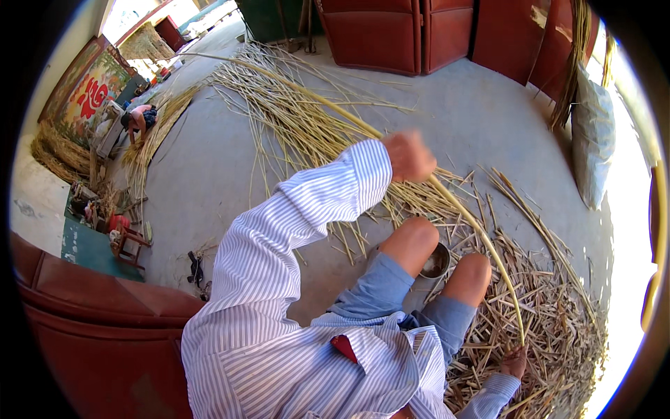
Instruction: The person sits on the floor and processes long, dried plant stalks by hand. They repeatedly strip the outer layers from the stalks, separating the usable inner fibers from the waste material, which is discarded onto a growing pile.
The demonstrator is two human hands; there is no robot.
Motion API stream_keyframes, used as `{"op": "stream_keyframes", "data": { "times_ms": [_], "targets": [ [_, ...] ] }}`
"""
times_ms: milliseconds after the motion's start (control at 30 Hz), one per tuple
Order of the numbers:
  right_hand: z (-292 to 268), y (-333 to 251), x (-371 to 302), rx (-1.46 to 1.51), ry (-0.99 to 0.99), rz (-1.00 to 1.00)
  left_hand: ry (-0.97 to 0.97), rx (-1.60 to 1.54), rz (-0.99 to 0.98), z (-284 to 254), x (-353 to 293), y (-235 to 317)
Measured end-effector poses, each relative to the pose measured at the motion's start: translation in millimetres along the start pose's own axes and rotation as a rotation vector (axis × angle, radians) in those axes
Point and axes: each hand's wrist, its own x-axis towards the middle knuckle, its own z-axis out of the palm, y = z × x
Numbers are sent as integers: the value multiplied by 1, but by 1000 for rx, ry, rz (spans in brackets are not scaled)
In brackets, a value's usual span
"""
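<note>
A long, thin yellowish reed stalk (483, 234) runs in a curve from the far left floor to the husk pile beside my right knee. My left hand (410, 156), slightly blurred, is closed around the stalk in front of my knees. Low at the right, my right hand (514, 362) pinches the stalk's near end above the dry husks (551, 328). Under the raised part of the stalk lies a wide spread of similar reeds (293, 115). Between my knees stands a small metal bowl (435, 262), partly hidden by my leg.
Red padded seats (373, 35) stand at the back; another red seat (105, 335) is at my left. A pale sack (593, 140) leans at the right. Far left, another person (139, 120) bends over a reed bundle (164, 122). A small wooden stool (129, 244) stands nearer.
</note>
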Motion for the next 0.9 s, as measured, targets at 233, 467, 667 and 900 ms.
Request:
{"op": "stream_keyframes", "data": {
  "times_ms": [233,467,667,900],
  "targets": [
    [198,7,44,-143,-351,55,-266,230,-292,52,-10,-37],
    [376,97,129,-578,-495,125,-125,-113,-415,83,-64,36],
    [435,158,171,-931,-451,20,-496,-587,-728,117,-212,119],
    [423,178,211,-1020,-476,78,-674,-717,-864,122,-311,186]
  ]
}}
